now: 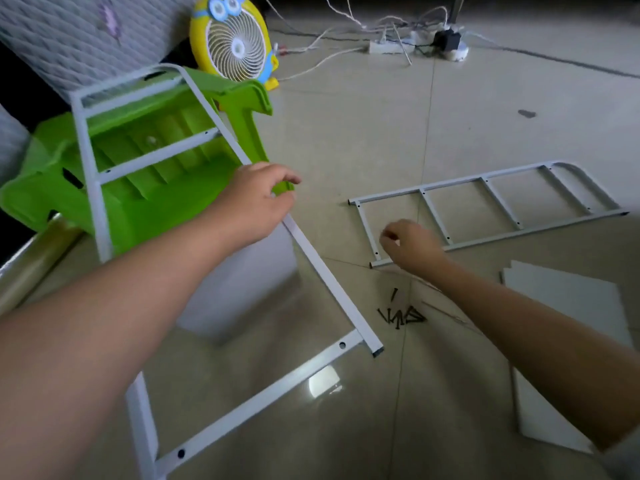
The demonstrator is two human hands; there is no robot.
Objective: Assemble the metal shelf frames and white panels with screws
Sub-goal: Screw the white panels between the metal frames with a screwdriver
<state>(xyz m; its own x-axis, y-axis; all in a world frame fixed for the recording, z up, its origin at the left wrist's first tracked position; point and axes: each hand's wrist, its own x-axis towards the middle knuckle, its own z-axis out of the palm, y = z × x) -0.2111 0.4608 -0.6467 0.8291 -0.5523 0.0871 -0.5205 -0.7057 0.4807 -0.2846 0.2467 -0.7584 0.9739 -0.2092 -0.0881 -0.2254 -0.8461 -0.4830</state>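
Head view: near frame [330, 282] leaned on a green stool [166, 202], its foot on the floor [381, 140].
Left hand [258, 199]: curled round that frame's side rail.
Right hand [412, 242]: fingertips pinched together over the end of the second frame [519, 234], which lay flat; any held thing too small to make out.
Open room: bare tile between the frames, screws [401, 315] heaped there.
Cut off: white panels [568, 296] partly under the right forearm; another panel [239, 282] behind the left arm.

Two metal shelf frames [330, 285], one at left hand [256, 199] fingers, one under right hand [412, 244] fingers; one green stool [166, 202]; one yellow fan [235, 43]; black screws [401, 315] too clumped to count.
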